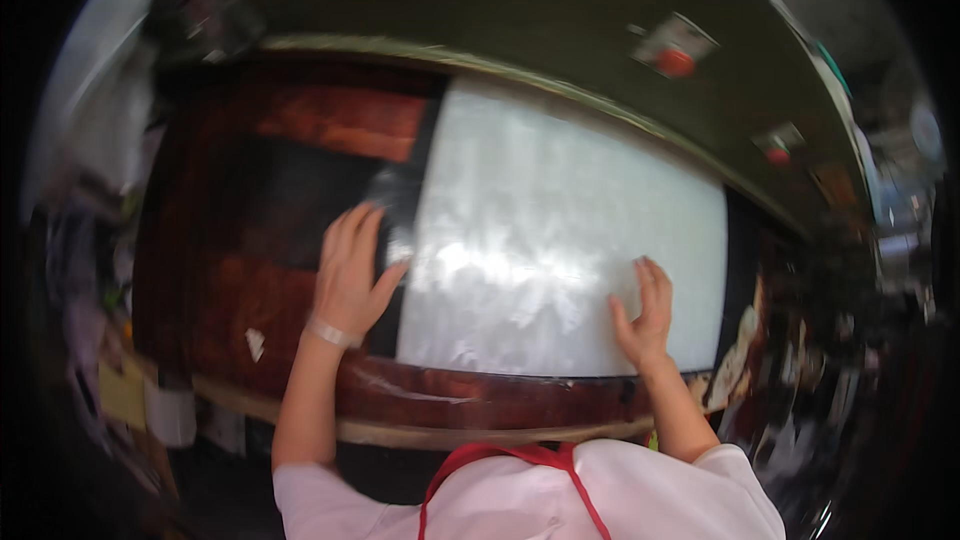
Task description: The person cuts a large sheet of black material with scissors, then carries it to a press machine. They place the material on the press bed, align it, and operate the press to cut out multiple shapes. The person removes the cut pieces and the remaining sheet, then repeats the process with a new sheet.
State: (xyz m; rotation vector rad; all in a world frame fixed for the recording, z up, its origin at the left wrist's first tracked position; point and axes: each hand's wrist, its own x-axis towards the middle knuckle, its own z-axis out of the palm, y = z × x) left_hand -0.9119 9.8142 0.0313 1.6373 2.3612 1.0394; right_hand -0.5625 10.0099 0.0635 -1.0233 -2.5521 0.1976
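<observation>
I am looking through a fisheye view that is bending every straight edge toward a black rim. Glare is washing out the white sheet where I am pressing my left hand and right hand. Motion blur is softening everything; the surroundings are sinking into dimness.

One white sheet, two hands, left hand, right hand, one wristband
</observation>
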